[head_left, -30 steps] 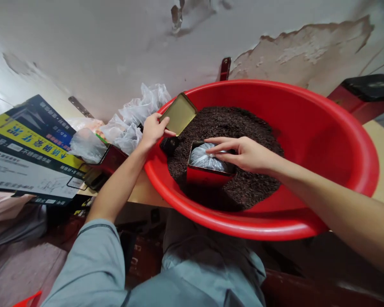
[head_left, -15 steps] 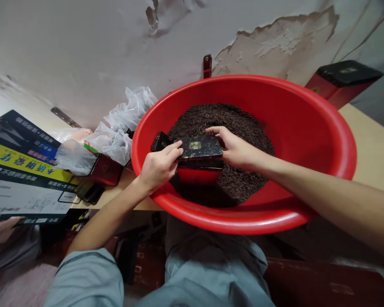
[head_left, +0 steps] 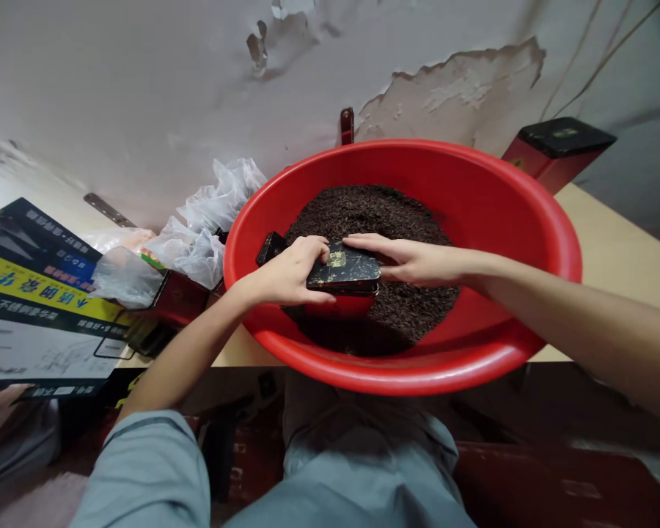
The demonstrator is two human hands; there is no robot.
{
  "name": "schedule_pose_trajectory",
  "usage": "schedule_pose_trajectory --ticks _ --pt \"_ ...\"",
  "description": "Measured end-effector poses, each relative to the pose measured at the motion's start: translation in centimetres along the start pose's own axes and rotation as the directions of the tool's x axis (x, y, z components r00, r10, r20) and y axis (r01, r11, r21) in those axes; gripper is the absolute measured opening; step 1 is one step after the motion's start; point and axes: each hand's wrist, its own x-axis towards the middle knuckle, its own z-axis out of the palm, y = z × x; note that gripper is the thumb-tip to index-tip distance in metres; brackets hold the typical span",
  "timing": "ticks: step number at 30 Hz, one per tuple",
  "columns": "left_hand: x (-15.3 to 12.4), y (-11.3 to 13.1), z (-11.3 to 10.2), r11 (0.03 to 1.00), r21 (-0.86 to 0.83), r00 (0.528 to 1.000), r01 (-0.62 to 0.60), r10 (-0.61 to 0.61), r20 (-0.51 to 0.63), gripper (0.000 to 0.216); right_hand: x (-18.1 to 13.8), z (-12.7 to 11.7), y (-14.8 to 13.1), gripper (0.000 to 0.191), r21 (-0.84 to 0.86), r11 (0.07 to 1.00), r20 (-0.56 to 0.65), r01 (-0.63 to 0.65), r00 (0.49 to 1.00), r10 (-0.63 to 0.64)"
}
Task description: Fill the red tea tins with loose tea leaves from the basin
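Note:
A red tin (head_left: 344, 305) stands on a heap of dark, loose grains or leaves (head_left: 363, 209) inside a large red basin (head_left: 506, 213). On its top sits a worn black lid (head_left: 352, 273) with a gold label. My left hand (head_left: 291, 273) grips the lid's left side, fingers on top and thumb along the front edge. From the right, my right hand (head_left: 410, 260) holds the far right corner, its fingers stretched over the top and the thumb at the side. A small black piece (head_left: 270, 248) lies left in the basin, partly behind my left hand.
Another red tin with a black lid (head_left: 561, 147) stands behind the basin at right. Clear plastic bags (head_left: 198, 242), a dark red tin (head_left: 181, 297) and a printed carton (head_left: 38, 293) crowd the left. Peeling wall (head_left: 143, 88) rises behind. A person's hand (head_left: 0, 403) shows at lower left.
The black lid has come down closer onto the red tin. My left hand has spread along its left side, and my right hand has shifted over its right corner. The view has shifted slightly.

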Motion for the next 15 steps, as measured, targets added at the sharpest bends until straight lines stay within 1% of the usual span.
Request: schedule_pose_trajectory --ticks 3,5,7,9,10,12,15 --pt "0.1 0.1 -0.4 0.997 0.065 0.998 -0.051 0.048 0.042 0.054 -1.0 -0.7 -0.3 0.086 0.081 0.997 0.097 -0.019 0.995 0.011" --pt "0.0 0.2 -0.5 0.988 0.126 0.994 -0.089 0.08 0.076 0.052 -1.1 -0.1 -0.7 0.101 0.053 0.997 0.089 -0.051 0.995 0.046" --pt "0.0 0.5 -0.5 0.972 0.197 0.989 -0.124 0.104 0.107 0.053 -0.9 1.2 -1.1 0.123 -0.069 0.995 0.017 -0.067 0.997 0.069" --pt "-0.1 1.0 -0.2 0.951 0.276 0.986 -0.139 0.108 0.125 0.061 -0.8 2.4 -1.5 0.137 -0.252 0.967 -0.069 -0.047 0.997 0.03" --pt "-0.1 1.3 -0.1 0.939 0.317 0.987 -0.136 0.101 0.126 0.068 -0.8 2.9 -1.6 0.138 -0.348 0.937 -0.096 -0.027 0.995 -0.007" --pt "-0.1 2.0 0.3 0.914 0.388 0.99 -0.118 0.075 0.123 0.084 -1.1 3.4 -1.9 0.134 -0.51 0.86 -0.108 0.016 0.991 -0.083" --pt "0.0 2.7 0.7 0.901 0.42 0.989 -0.105 0.052 0.136 0.099 -1.7 3.5 -2.5 0.125 -0.625 0.779 -0.081 0.052 0.988 -0.132"
